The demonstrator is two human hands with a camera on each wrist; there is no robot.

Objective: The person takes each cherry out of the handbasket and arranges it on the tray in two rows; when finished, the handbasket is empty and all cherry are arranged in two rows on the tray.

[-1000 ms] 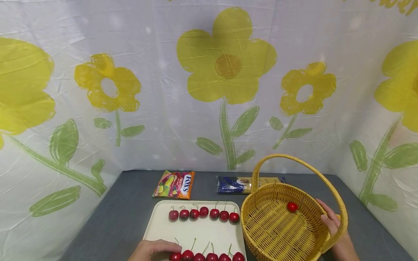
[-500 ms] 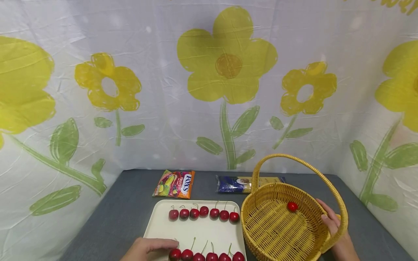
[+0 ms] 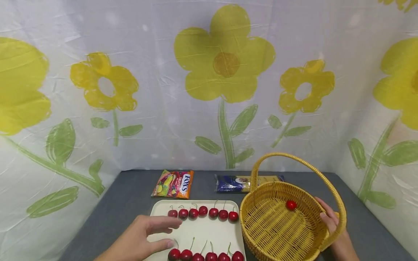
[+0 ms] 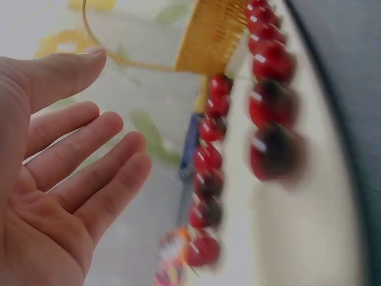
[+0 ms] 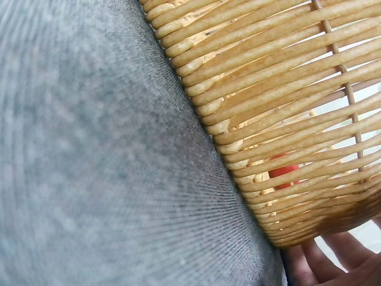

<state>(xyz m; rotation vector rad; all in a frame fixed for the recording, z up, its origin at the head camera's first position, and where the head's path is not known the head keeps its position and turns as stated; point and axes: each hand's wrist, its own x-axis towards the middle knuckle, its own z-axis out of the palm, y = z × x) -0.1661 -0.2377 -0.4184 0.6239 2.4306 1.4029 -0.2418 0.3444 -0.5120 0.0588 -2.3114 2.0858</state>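
Observation:
My left hand (image 3: 140,235) hovers over the left side of a cream tray (image 3: 209,232), thumb and fingers spread apart with nothing between them. Its bare palm (image 4: 47,220) shows in the left wrist view. On the tray lie two rows of dark red cherries, a back row (image 3: 213,213) and a front row (image 3: 211,257), many with stems. To the right stands a yellow wicker basket (image 3: 277,232) with a tall handle. My right hand (image 3: 337,232) holds its right side. Inside the basket lies one small bright red round fruit (image 3: 291,205).
A bag of Fox's fruit candy (image 3: 173,184) lies behind the tray. Behind the basket is a blue and gold packet (image 3: 232,184), partly hidden by it. A flowered cloth (image 3: 163,108) hangs around the dark grey table (image 3: 104,224).
The left hand has risen from the left end of the front cherry row and spread its fingers, with no cherry in it. Right hand and basket stay in place.

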